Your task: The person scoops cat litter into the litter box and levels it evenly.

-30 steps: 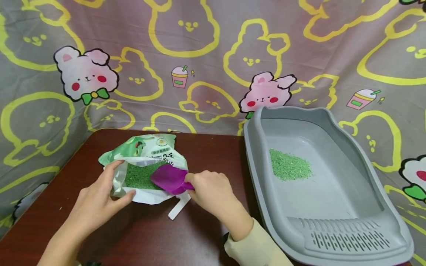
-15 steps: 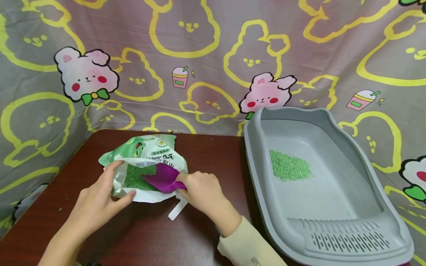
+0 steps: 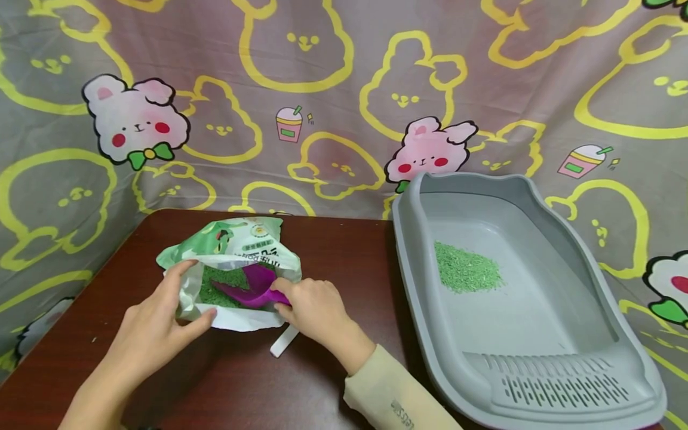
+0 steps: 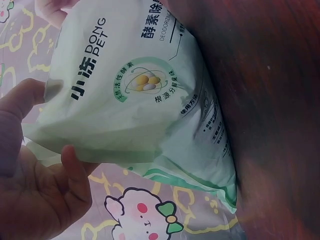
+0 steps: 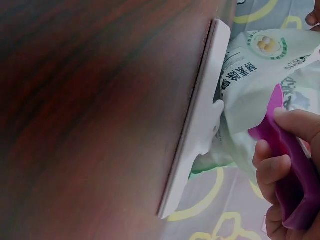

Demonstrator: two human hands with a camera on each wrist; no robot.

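On the left of the table, in the head view, lies a white-and-green bag of cat litter (image 3: 252, 319), its mouth open toward me. My left hand (image 3: 153, 325) holds the bag's left edge, thumb on the lower lip and fingers at the upper one. Green pellet litter (image 3: 211, 294) shows inside. My right hand (image 3: 317, 304) grips the handle of a purple scoop (image 3: 257, 291), whose blade reaches into the bag and is partly sunk in the pellets. The right wrist view shows fingers wrapped round the scoop handle (image 5: 295, 190).
A large grey litter box (image 3: 516, 322) stands on the right, with a small heap of green pellets (image 3: 464, 269) on its floor. A white bag clip (image 5: 195, 125) lies on the dark wooden table (image 3: 215, 382) beside the bag. Patterned cloth (image 3: 333, 71) hangs behind.
My right hand has moved left, pushing the purple scoop deeper into the bag and its litter. The left hand keeps its hold on the bag's edge.
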